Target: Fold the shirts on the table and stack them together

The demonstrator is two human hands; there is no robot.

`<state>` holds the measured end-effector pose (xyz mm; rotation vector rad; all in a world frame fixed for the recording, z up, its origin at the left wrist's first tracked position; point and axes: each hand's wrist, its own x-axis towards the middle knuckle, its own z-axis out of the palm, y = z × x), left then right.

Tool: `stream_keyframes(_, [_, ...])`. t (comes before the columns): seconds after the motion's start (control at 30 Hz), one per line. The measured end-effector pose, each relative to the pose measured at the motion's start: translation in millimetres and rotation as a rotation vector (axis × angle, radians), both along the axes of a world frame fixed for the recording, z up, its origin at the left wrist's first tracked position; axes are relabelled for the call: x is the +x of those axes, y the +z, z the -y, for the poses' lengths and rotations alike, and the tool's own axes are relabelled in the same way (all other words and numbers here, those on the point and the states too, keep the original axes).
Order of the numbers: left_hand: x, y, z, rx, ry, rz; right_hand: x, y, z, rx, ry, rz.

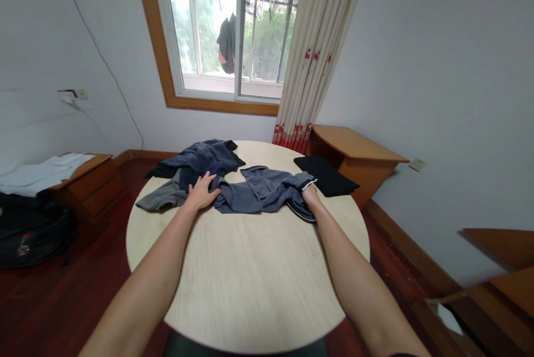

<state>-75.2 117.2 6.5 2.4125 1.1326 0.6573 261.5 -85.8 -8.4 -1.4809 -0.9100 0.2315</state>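
Left hand [203,192] spread palm-down at one end of grey garment [262,191], right hand [311,197] tucked into its white-trimmed opening [309,182], grip hidden; long axis runs hand to hand, navy clothes [208,155] crowding beyond left hand, black cloth [327,176] just past right.

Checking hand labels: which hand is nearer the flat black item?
Right. The right hand is just left of the flat black item, at the trimmed edge of the gray garment; the left hand is farther left, at the garment's opposite end.
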Motion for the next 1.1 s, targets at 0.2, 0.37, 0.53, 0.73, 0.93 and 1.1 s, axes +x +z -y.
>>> stream_keyframes(0.2, [-13,-2.5,-20,-0.067,0.081,-0.090,-13,9.4,10,-0.256,0.103,0.203])
stream_keyframes(0.37, [-18,12.4,-8,-0.052,0.066,-0.068,-9,16.5,13,-0.203,0.055,0.233])
stream_keyframes(0.53, [6,38.8,47,0.263,-0.073,0.200,-27,29.7,8,-0.133,0.039,0.190])
stream_keyframes(0.73, [56,27.2,112,0.088,-0.520,0.312,-94,42.7,2,-0.070,0.571,0.052])
stream_keyframes(0.93, [51,34.2,96,-0.020,-0.365,0.524,-79,45.6,10,-0.045,0.719,-0.078])
stream_keyframes(1.1, [26,49.2,53,-0.378,0.122,1.147,-35,26.8,14,-0.224,0.502,0.093])
